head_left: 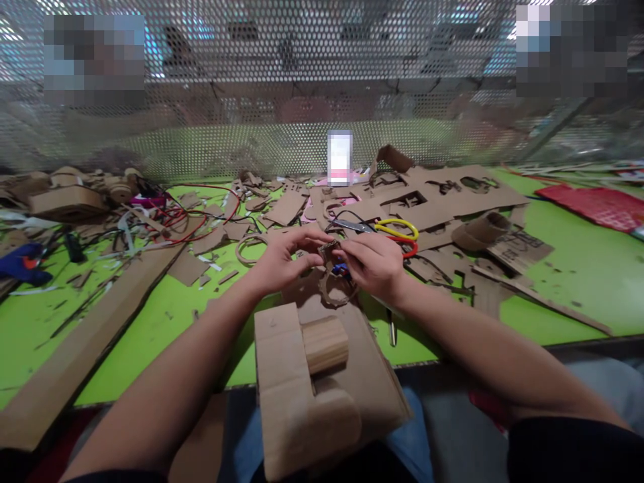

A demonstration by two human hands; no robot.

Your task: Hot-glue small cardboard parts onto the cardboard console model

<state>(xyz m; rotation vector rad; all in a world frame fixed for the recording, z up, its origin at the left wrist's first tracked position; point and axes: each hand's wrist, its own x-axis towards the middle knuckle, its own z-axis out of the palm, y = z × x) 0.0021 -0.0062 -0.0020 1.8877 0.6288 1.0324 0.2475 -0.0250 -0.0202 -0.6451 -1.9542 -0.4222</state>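
My left hand [282,261] and my right hand [375,265] meet over the green table [151,315], both pinching a small curled strip of corrugated cardboard [329,251]. Just below the fingers lies a cardboard ring [335,292]. A bulky cardboard model [306,382] with a rounded block on top rests on my lap at the table's near edge. Something small and blue [341,270] shows under my right fingers.
Scissors with yellow and red handles [397,235] lie behind my right hand. Cut cardboard sheets [443,194] cover the back right, a long cardboard strip [85,342] runs along the left, red wires [186,221] and a blue tool [23,261] lie left. A perforated metal screen [302,80] stands behind.
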